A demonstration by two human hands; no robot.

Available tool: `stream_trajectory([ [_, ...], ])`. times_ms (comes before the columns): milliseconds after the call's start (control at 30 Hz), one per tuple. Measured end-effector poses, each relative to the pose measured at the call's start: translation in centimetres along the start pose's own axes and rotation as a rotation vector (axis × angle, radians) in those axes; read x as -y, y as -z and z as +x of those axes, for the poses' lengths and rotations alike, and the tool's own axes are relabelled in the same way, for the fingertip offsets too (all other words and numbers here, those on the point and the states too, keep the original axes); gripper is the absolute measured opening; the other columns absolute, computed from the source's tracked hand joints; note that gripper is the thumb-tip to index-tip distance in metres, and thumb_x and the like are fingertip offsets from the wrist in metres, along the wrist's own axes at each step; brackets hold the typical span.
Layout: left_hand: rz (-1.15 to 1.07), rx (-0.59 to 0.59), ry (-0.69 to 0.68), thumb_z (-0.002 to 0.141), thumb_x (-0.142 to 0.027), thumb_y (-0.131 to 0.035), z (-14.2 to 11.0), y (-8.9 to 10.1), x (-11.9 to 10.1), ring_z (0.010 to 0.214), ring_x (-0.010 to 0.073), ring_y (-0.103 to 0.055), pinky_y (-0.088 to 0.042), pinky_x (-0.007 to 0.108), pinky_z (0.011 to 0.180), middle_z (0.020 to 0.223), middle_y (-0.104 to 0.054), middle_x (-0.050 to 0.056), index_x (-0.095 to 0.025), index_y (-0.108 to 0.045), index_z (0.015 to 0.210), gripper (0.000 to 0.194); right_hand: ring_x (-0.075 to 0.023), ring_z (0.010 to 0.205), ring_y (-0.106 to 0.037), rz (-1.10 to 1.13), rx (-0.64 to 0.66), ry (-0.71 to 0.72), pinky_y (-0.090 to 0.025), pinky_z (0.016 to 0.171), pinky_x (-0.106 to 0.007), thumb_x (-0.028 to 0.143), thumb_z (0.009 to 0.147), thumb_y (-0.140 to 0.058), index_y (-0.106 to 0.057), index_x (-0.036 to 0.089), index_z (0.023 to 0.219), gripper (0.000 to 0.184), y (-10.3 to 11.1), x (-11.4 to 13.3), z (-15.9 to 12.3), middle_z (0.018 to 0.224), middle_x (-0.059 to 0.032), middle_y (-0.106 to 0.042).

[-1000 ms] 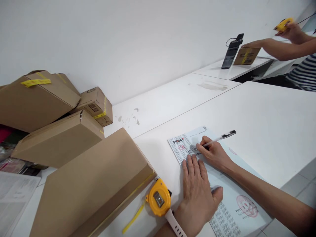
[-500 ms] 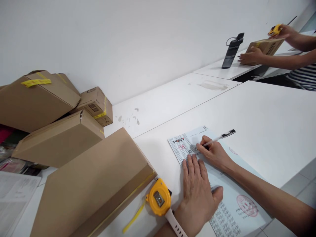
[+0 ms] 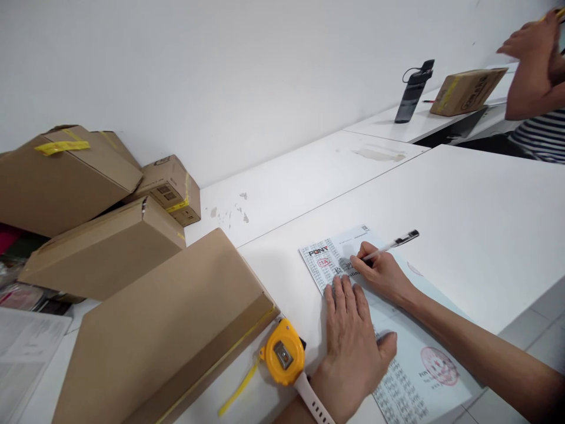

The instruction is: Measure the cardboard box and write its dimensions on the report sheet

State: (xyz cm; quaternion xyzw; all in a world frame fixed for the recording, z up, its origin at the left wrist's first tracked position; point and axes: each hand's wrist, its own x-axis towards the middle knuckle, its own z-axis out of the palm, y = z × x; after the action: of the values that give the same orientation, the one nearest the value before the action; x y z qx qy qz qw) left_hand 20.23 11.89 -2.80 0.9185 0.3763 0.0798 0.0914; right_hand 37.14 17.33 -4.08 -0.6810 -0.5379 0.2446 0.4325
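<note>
A printed paper form (image 3: 410, 377) with a red stamp lies on the white table (image 3: 463, 200). My left hand (image 3: 351, 341) rests flat on the form with fingers stretched out, a white watch strap on the wrist. My right hand (image 3: 383, 272) is closed on a clear pen with a black cap (image 3: 392, 243), its tip on the upper part of the form. A yellow tape measure (image 3: 282, 352) sits just left of my left wrist, beside a large flat cardboard box (image 3: 163, 330).
Several taped cardboard boxes (image 3: 88, 200) are piled at the left against the wall. Papers (image 3: 22, 347) lie at the far left edge. At the back right, another person's arms (image 3: 529, 65) are raised near a small box (image 3: 465, 89) and a black device (image 3: 412, 91).
My hands have barely moved on the form. The other person at the back right set the small box down on the far table and lifted both arms up.
</note>
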Motion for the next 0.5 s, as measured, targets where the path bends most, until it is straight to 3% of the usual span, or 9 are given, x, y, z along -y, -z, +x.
stream_trajectory([
  [500, -0.008, -0.083, -0.009, 0.100, -0.057, -0.035, -0.2, -1.3, 0.0, 0.154, 0.0385, -0.007, -0.019, 0.056, 0.126, 0.165, -0.016, 0.026, 0.004, -0.026, 0.155, 0.082, -0.0129, 0.053, -0.035, -0.023, -0.015, -0.015, -0.031, 0.052, -0.029, 0.035, 0.084, -0.056, -0.039, 0.025, 0.067, 0.025, 0.2, 0.2, -0.1, 0.053, 0.0067, -0.038],
])
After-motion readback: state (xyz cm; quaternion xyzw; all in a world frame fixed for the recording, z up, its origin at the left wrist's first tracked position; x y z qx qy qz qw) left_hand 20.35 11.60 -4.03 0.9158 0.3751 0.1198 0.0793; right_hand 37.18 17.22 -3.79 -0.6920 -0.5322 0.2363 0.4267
